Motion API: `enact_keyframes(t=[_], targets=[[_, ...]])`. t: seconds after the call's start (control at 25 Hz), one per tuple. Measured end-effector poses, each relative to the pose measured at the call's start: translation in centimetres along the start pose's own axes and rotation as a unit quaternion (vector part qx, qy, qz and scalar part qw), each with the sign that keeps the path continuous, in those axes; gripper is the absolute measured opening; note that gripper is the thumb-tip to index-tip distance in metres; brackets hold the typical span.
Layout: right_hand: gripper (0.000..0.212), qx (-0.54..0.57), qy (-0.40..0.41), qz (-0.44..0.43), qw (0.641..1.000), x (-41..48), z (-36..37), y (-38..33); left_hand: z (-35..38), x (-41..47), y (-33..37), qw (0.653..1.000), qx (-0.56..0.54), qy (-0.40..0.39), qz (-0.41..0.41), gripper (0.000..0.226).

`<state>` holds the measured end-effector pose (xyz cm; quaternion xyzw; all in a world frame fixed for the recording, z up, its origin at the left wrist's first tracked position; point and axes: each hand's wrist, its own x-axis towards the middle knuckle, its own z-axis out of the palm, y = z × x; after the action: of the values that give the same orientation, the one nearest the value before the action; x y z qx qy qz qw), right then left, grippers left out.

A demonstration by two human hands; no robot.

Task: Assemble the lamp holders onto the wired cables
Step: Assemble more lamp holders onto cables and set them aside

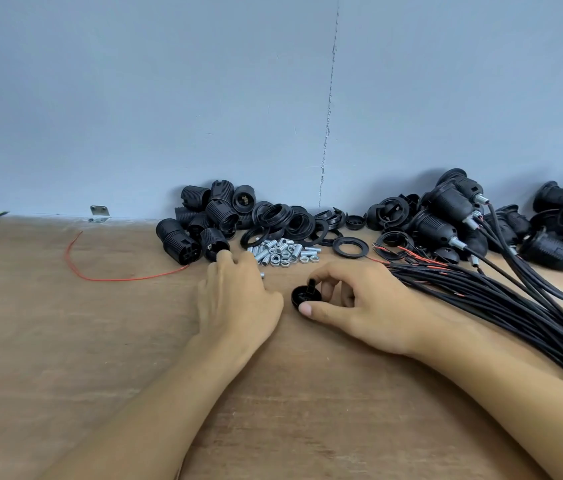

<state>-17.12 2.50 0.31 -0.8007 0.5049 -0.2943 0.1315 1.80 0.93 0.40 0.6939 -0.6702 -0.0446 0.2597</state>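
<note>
Roughly midway: finished black lamp holders on cables [432, 230] crowd the upper right; loose black threaded sockets [197, 223] and a bare black cable bundle [515, 313] remain; right hand [370, 306] pinches a black plastic cap [302, 296], centre; left hand [238, 303], fingers loose, nears silver nuts [282, 252].

On your wood bench [48, 341]: holder bodies [200, 220] back-ctr, rings [283, 220] just beside, nuts & tubes [283, 252] in front, cable bundle [515, 306] on the right, red wire [107, 278] on the left.
</note>
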Motion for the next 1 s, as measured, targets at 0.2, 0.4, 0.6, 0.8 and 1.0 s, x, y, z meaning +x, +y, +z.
enact_keyframes(t=[0.2, 0.4, 0.6, 0.8, 1.0], targets=[[0.033, -0.015, 0.026, 0.020, 0.999, 0.1, -0.2, 0.4, 1.0, 0.3, -0.5, 0.993, -0.093, 0.030, 0.071, 0.024], [0.041, 0.029, 0.053, 0.030, 0.998, 0.2, -0.3, 0.5, 1.4, -0.1, 0.5, 0.953, -0.223, 0.119, 0.169, 0.019], [0.013, 0.129, 0.125, 0.045, 0.983, 0.3, -0.7, 0.3, 1.4, -0.7, 0.8, 0.930, -0.264, 0.125, 0.222, 0.022], [0.006, 0.131, 0.100, 0.050, 0.985, 0.3, -1.0, 0.3, 1.4, -1.0, 1.1, 0.920, -0.280, 0.131, 0.239, 0.030], [0.008, 0.180, 0.072, 0.049, 0.980, 0.2, -1.1, 0.2, 1.6, -0.9, 0.8, 0.926, -0.275, 0.115, 0.232, 0.027]])
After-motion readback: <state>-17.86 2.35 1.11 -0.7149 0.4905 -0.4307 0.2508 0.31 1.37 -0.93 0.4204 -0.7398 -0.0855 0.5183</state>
